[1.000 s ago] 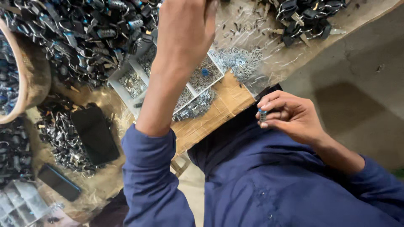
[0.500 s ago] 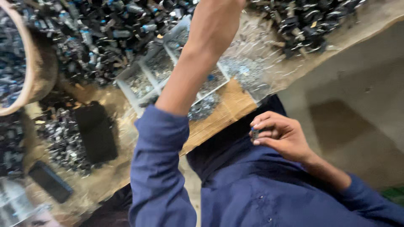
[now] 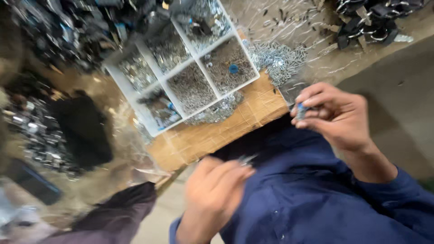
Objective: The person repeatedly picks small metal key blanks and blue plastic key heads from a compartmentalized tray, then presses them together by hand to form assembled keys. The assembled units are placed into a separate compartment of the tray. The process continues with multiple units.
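Head view: everything below is placed from the white compartment tray [image 3: 181,77], and the frame is blurred by motion.
Workbench: the bench [image 3: 217,135], topped with brown cardboard, carries the tray; its near edge runs just below the tray.
Dark parts heap: a large pile of black and metal parts [image 3: 68,31] lies left of and above the tray, touching its left wall.
Second heap: more black parts [image 3: 370,22] sit well to the right of the tray, at the upper right corner.
Black slab: a flat black object [image 3: 81,131] lies left of and below the tray, near it.
Tray: white and tilted in view, divided into about six cells, each holding small grey metal bits; the right middle cell also shows a small blue piece [image 3: 233,68].
Loose screws: a spill of bright small screws [image 3: 278,58] rests just beside the tray's right wall.
Right hand: the right hand [image 3: 334,115] is below and right of the tray, off the bench edge, fingers closed, pinching a small part [image 3: 300,110] with a blue spot.
Left hand: the left hand [image 3: 214,187] is well below the tray, in front of the blue shirt, fingers curled together on a thin metal piece [image 3: 247,159]; blur hides what kind.
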